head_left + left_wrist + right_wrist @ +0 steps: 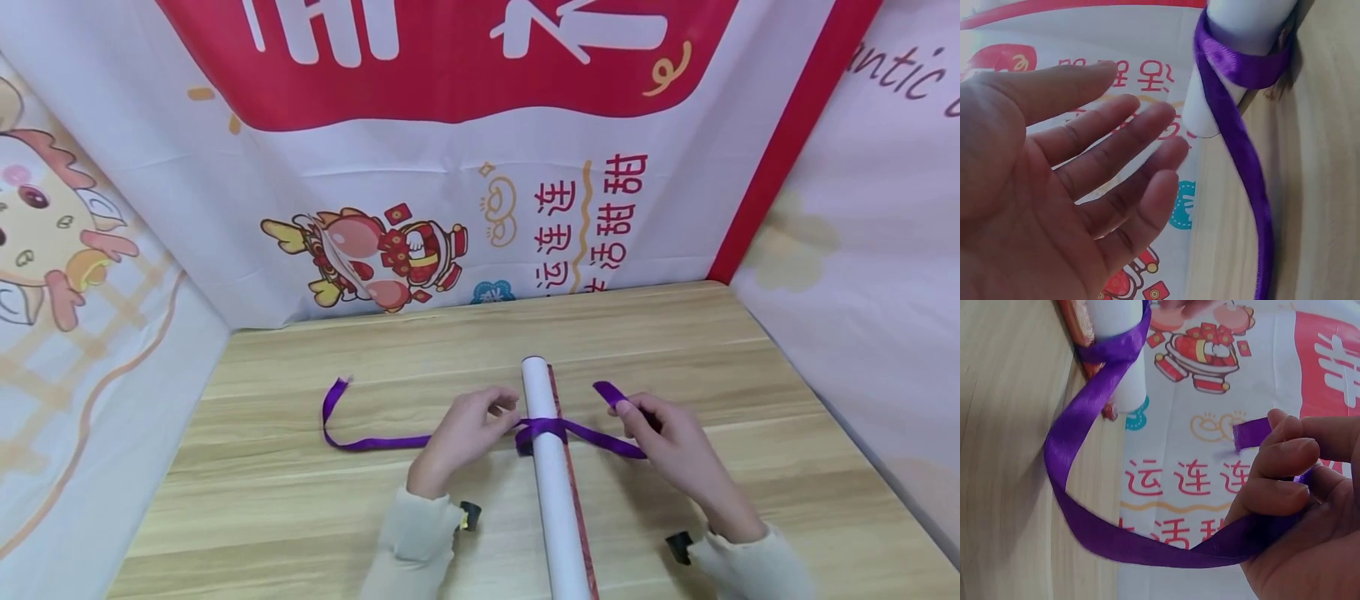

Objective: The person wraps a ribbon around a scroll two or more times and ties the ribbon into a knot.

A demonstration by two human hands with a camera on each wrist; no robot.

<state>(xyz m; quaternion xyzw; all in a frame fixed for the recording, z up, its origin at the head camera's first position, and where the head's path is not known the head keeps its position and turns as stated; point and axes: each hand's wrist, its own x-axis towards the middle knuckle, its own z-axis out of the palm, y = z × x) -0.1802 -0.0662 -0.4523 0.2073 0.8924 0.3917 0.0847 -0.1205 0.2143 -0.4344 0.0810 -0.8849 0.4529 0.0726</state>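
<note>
A white rolled scroll [551,492] with a reddish edge lies lengthwise on the table. Purple ribbon [545,428] wraps around it near its far end, with a tail running out on each side. My right hand [675,442] pinches the right tail close to its tip, and slack ribbon [1141,547] loops between hand and scroll. Left of the scroll, my left hand [468,429] hovers with loosely bent fingers; the left wrist view shows its palm [1035,200] holding nothing. The left tail [382,443] passes behind that hand and curls up at its end on the table.
The wooden table [285,525] meets a printed cloth backdrop [420,150] at the back. More printed cloth hangs at the left side [90,350] and the right side [862,275]. A small black device [679,547] sits by the right wrist, another [469,515] by the left.
</note>
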